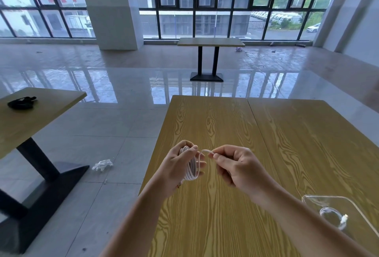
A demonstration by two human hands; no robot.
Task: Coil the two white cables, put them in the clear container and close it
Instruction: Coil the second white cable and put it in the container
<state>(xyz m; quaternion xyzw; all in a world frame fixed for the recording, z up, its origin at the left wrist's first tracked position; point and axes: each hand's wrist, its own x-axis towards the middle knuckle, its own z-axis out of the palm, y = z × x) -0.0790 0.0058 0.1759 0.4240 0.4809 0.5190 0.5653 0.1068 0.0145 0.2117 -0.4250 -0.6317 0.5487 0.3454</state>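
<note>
Above the left part of the wooden table point(225, 125), my left hand point(178, 166) grips a coil of white cable point(191, 171) wound into several loops. Just to its right, my right hand point(235, 166) pinches the loose end of that same cable between thumb and forefinger. The clear container point(352, 205) lies at the table's near right corner, partly hidden by my right forearm. A second white cable point(333, 214) lies coiled inside it, with its plug end showing. I cannot tell whether a lid sits on the container.
A second wooden table point(41, 117) stands to the left with a black object point(21, 103) on it. White crumpled material point(102, 164) lies on the tiled floor between the tables. A third table point(211, 42) stands far back by the windows.
</note>
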